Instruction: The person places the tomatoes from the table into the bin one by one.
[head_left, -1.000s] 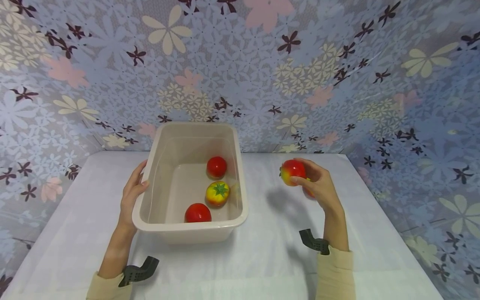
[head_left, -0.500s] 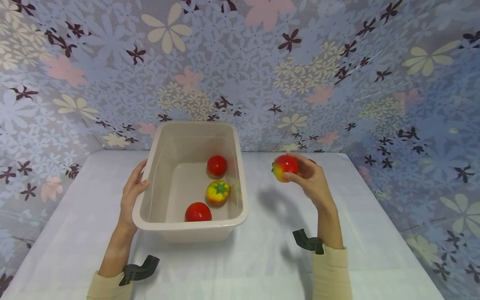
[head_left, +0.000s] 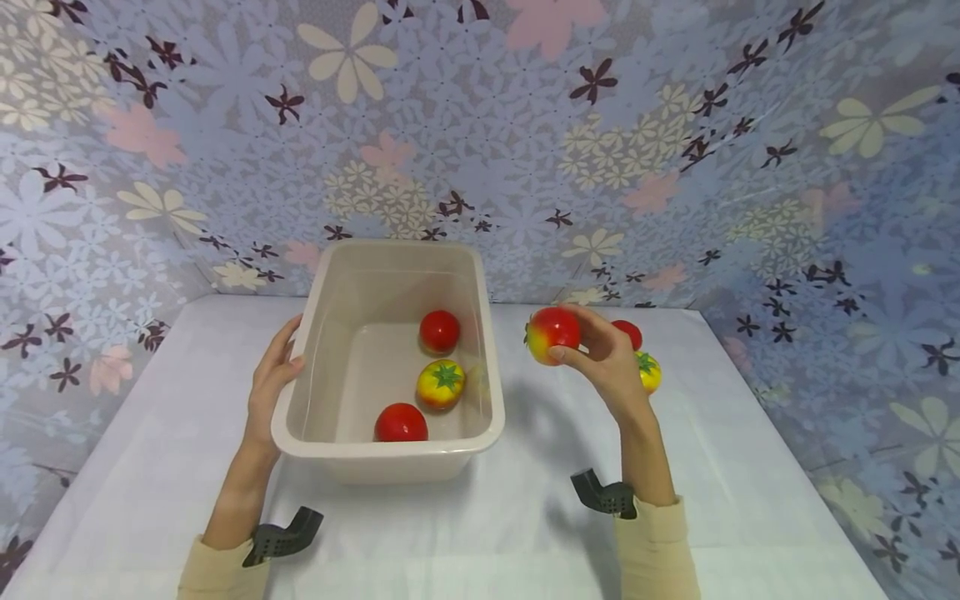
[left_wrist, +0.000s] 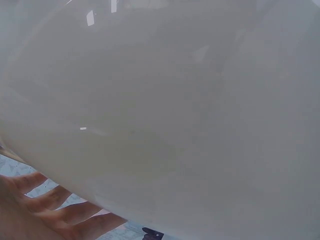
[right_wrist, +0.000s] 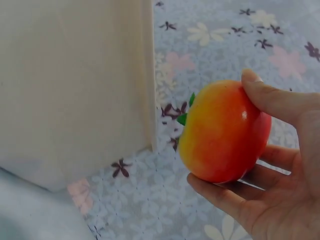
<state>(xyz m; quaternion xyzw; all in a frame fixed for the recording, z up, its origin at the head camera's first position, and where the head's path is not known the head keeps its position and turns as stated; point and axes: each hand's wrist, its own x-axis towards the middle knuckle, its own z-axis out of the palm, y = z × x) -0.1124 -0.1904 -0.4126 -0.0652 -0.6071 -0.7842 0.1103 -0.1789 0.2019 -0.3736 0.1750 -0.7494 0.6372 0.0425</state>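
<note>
My right hand (head_left: 603,367) holds a shiny red and yellow tomato (head_left: 553,333) above the table, right of a beige plastic bin (head_left: 491,400). In the right wrist view, thumb and fingers grip the tomato (right_wrist: 220,132) by its red side, green leaves facing the bin's wall (right_wrist: 75,85). My left hand (head_left: 272,387) rests against the bin's left side, thumb at the rim and fingers stretched along the outside. Inside the bin lie a red tomato (head_left: 439,332), a yellow one with a green star of leaves (head_left: 441,384) and another red one (head_left: 401,423).
Behind the right hand, a red tomato (head_left: 627,334) and a yellow tomato (head_left: 649,372) lie on the white-covered table (head_left: 735,467). Flower-patterned cloth (head_left: 510,142) stands close behind the bin and along both sides.
My right hand has carried the tomato left towards the bin, uncovering the two tomatoes behind it. My left hand keeps its place on the bin.
</note>
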